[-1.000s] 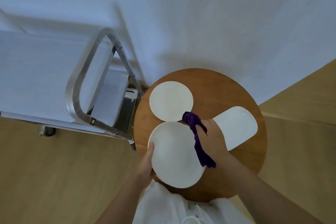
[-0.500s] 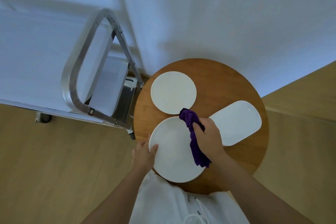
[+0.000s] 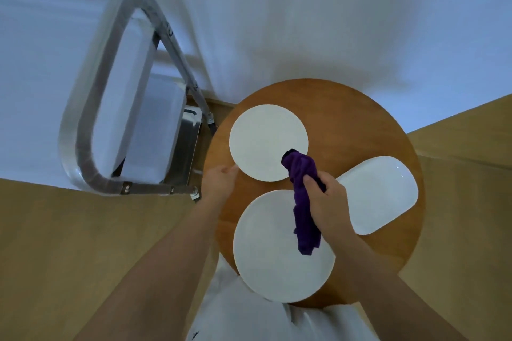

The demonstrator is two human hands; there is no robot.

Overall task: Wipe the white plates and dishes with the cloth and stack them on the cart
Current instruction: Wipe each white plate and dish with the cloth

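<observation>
Wiping step: right hand (image 3: 328, 203) fingers clamp the purple cloth (image 3: 303, 196) beside the small round plate (image 3: 267, 141), whose rim the left hand (image 3: 220, 181) fingertips touch, apparently uncurled; next, steady and wipe it.

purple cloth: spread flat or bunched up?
Bunched. The purple cloth is crumpled into a rope-like wad gripped in the right hand, its ends hanging out above and below the fist.

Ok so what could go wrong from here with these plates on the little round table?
1. The large plate overhangs the near edge of the round table; a downward push there might tip it off.
2. The left hand touches only the small plate's rim, so it could slide when lifted.
3. The purple cloth in the right hand dangles and may drag across plates.
</observation>
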